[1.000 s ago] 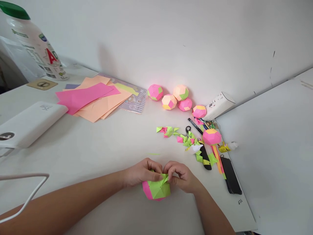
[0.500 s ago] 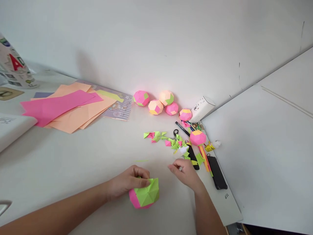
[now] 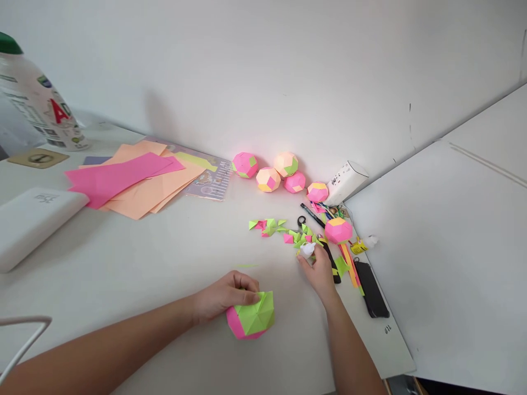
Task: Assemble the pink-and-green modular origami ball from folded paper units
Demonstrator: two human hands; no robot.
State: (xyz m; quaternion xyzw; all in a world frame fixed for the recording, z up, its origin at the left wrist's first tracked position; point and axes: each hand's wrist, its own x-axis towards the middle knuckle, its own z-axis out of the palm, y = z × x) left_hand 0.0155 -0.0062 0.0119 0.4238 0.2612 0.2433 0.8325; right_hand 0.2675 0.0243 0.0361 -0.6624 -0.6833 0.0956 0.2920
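Observation:
My left hand (image 3: 228,296) is closed on a folded paper ball (image 3: 255,318), thumb pressed on its lime-green faceted top; the lower side is pink. At the near edge of the scattered paper pieces, my right hand (image 3: 319,271) has its thumb and fingers around a small white glue bottle (image 3: 307,250). Small green and pink folded paper pieces (image 3: 269,226) lie just beyond it. Scissors (image 3: 302,220) show only a black handle loop; the rest is hidden under the pieces.
Several finished paper balls (image 3: 268,179) line the wall. Orange and pink sheets (image 3: 135,175) lie left, near a white power bank (image 3: 37,219) and a bottle (image 3: 45,109). To the right are a white cup on its side (image 3: 346,181), a yellow-labelled bottle (image 3: 362,244) and a black phone (image 3: 371,289).
My right hand has moved forward from bare table to the white glue bottle, its fingers now around it. My left hand keeps its hold on the paper ball. The view has shifted slightly left.

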